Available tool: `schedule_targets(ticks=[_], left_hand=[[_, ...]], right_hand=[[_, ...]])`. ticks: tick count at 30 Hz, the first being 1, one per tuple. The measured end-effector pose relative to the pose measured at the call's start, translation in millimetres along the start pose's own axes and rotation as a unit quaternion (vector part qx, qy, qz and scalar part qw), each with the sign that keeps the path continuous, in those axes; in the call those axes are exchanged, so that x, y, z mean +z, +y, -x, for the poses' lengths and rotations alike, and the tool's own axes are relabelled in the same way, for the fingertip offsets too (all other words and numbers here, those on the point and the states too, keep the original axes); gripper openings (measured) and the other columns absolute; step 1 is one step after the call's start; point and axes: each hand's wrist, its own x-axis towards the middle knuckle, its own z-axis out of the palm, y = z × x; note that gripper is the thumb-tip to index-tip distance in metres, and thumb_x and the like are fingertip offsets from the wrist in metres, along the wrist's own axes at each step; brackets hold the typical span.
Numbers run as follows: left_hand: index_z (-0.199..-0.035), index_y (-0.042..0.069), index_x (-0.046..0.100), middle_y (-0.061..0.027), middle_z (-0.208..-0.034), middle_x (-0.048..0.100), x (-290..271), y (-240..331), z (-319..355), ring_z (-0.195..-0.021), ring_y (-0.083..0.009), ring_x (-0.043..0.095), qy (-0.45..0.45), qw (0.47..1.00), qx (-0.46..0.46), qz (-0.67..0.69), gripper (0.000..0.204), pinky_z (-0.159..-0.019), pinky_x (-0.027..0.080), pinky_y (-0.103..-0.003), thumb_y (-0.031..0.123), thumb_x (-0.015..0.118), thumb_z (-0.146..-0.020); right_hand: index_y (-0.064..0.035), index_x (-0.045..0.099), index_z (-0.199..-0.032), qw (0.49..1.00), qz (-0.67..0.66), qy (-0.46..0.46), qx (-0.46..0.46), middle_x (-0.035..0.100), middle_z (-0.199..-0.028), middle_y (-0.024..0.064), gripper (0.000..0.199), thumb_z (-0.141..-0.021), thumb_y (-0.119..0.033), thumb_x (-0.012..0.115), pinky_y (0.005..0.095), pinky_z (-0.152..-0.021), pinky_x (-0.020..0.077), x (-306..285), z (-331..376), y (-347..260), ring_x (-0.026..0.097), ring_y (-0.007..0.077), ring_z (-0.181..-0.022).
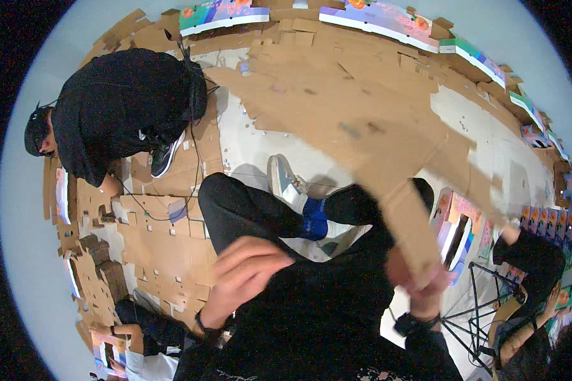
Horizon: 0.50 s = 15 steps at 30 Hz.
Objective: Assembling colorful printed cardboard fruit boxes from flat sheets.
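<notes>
Cardboard strip [413, 236] clamped in the right hand [419, 279], left hand [251, 270] held apart

The strip is in front of the seated person, toward the right knee, with its near end inside the right hand. Those fingers are wrapped around that end, probably because a hold there leaves the length free to extend forward, away from the body. Blur hides where the strip stops and whether it joins the wide cardboard sheet [337, 101] beyond it.

The left hand hangs over the left side of the lap, well apart from the strip. Its fingers curl together with nothing visible between them; whether the thumb meets the fingertips cannot be told. Only 1 hand bears the strip, which suggests a light piece.

Both legs are bent, apparently so that the lap gives the hands room. Beside the right knee is a fruit-printed carton [454, 213] with a dark slot, seemingly close enough to reach. More printed cartons [381, 25] line the far edge, perhaps set there to free the middle of the floor. At left, a co-worker [127, 101] crouches over flattened cardboard [159, 247], likely to get near it.
</notes>
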Motion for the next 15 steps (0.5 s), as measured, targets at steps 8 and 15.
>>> schedule_targets(ticks=[8, 15], left_hand=[[-0.137, 0.009, 0.051, -0.0156, -0.141, 0.051, 113, -31, 4, -0.13, -0.0372, 0.049, -0.163, 0.978, 0.107, -0.07, 0.06, -0.109, 0.043, -0.046, 0.017, 0.076, -0.083], [-0.15, 0.009, 0.046, -0.0197, -0.15, 0.047, 127, -29, -25, -0.142, -0.0379, 0.044, -0.185, 0.981, 0.044, 0.032, 0.081, -0.119, 0.037, -0.047, 0.016, 0.081, -0.078]], right_hand=[[0.0002, 0.052, -0.138, 0.97, 0.064, -0.181, 0.148, 0.067, -0.12, 0.0075, 0.041, -0.103, -0.018, 0.065, 0.0336, -0.089, 0.0549, 138, -4, 105, 0.064, 0.0171, -0.108], [-0.0003, 0.06, -0.113, 0.946, 0.126, -0.275, 0.113, 0.063, -0.098, 0.0052, 0.014, -0.104, -0.011, 0.063, 0.0312, -0.079, 0.051, 148, 7, 110, 0.061, 0.0139, -0.089]])
